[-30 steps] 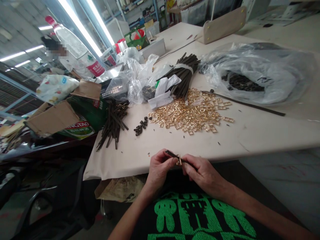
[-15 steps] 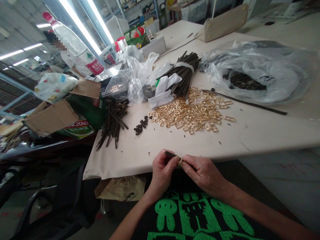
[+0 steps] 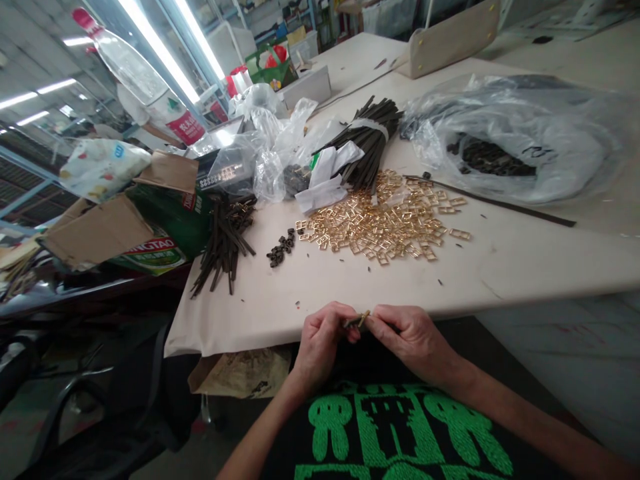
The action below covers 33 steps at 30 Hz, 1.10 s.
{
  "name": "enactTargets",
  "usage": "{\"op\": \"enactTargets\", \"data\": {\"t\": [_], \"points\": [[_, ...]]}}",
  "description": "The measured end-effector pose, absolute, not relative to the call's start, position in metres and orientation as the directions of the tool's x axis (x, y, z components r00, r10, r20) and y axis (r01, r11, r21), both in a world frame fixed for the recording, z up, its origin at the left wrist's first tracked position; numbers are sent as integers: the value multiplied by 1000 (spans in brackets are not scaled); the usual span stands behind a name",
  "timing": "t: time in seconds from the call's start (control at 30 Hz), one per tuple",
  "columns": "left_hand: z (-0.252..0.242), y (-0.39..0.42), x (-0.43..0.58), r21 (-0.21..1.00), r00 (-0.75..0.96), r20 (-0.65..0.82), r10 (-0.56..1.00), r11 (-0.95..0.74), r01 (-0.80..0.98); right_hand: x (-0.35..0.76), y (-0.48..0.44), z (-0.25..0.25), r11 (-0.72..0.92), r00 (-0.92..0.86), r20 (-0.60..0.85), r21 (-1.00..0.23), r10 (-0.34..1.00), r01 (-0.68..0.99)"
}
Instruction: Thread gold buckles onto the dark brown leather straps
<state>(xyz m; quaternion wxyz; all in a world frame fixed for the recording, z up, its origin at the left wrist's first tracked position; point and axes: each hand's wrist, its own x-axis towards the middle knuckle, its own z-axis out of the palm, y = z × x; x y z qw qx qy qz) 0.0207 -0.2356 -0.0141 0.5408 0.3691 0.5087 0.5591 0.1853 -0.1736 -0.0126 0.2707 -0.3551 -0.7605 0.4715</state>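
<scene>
At the table's front edge, my left hand (image 3: 325,337) pinches a dark strap (image 3: 351,323) with a gold buckle (image 3: 365,319) on it. My right hand (image 3: 413,335) is closed at the buckle's right side, fingertips against it; much of the strap is hidden by the fingers. Beyond the hands lies a heap of gold rectangular buckles (image 3: 375,223). Small dark loops (image 3: 283,248) form a little pile to its left. Loose dark straps (image 3: 225,243) lie at the table's left, and a tied bundle of dark straps (image 3: 370,143) rests behind the buckles.
A clear plastic bag (image 3: 565,150) with dark pieces lies at the right, near a long dark strip (image 3: 510,203). A green carton (image 3: 165,227) and a plastic bottle (image 3: 145,80) are at the left. A beige bag (image 3: 453,40) stands at the back of the table (image 3: 500,267).
The strap and buckle have turned between my hands, and the strap end that stuck up past my left fingers is lower. My left fingers have curled over. The view has shifted slightly.
</scene>
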Motion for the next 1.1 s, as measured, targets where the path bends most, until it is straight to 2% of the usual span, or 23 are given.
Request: {"op": "enactTargets", "data": {"t": [0.13, 0.27, 0.4, 0.53, 0.67, 0.73, 0.8, 0.9, 0.93, 1.0, 1.1], "points": [[-7, -233, 15, 932, -20, -244, 970, 229, -281, 189, -173, -7, 285, -667, 41, -922, 744, 262], [7, -233, 7, 909, 157, -307, 939, 338, -244, 192, -176, -1, 269, -733, -8, -927, 680, 260], [9, -234, 2, 855, 185, -352, 917, 396, -334, 194, -177, -2, 312, -737, -20, -898, 676, 311], [2, -235, 1, 844, 190, -366, 911, 411, -346, 197, -170, 5, 396, -802, -50, -850, 596, 347], [-1, -239, -1, 885, 148, -337, 930, 366, -286, 202, -159, 19, 576, -814, -33, -691, 579, 438], [-2, -239, -2, 940, 109, -284, 953, 299, -163, 202, -152, 25, 683, -833, 15, -582, 553, 442], [-3, -238, -3, 983, 54, -178, 983, 175, 55, 198, -145, 31, 780, -863, 79, -476, 498, 407], [-5, -233, -3, 949, -4, -20, 1000, 20, 314, 184, -131, 41, 894, -902, 189, -316, 387, 318], [-6, -230, -2, 948, -27, -7, 1000, 16, 317, 179, -127, 46, 922, -907, 237, -263, 347, 284], [-9, -225, -1, 977, -96, -44, 994, 63, 203, 169, -120, 52, 955, -883, 371, -181, 288, 235], [-17, -219, -2, 989, -218, -141, 966, 129, -66, 161, -119, 51, 952, -773, 556, -200, 305, 232]]}}
